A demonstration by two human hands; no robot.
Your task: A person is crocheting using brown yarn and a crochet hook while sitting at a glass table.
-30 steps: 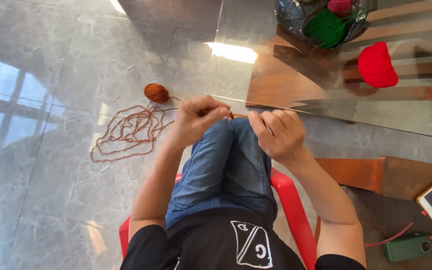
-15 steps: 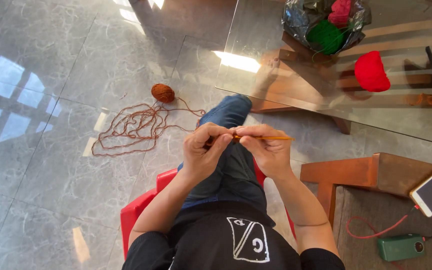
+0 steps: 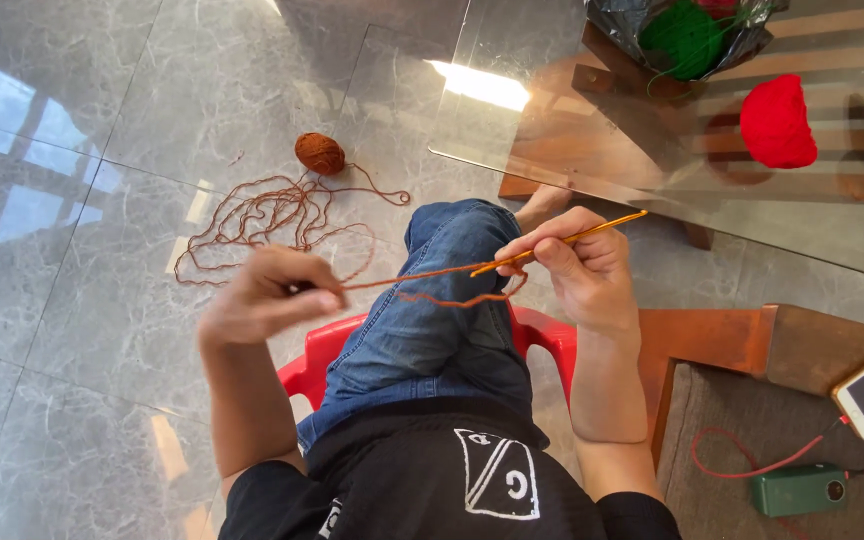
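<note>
Apart now, left hand [image 3: 267,300] stretches thin orange yarn [image 3: 402,277] from hook [image 3: 557,243].

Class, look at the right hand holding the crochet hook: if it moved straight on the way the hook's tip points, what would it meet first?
Probably the left hand: the right hand aims the crochet hook along the taut orange yarn toward it, though depth is unclear.

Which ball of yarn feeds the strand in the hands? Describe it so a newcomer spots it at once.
Start at the grey marble floor, left of the glass table. A loose tangle of yarn lies there, and the brown yarn ball sits at its far end. It is the only ball on the floor; the green ball and red ball are at the table.
</note>
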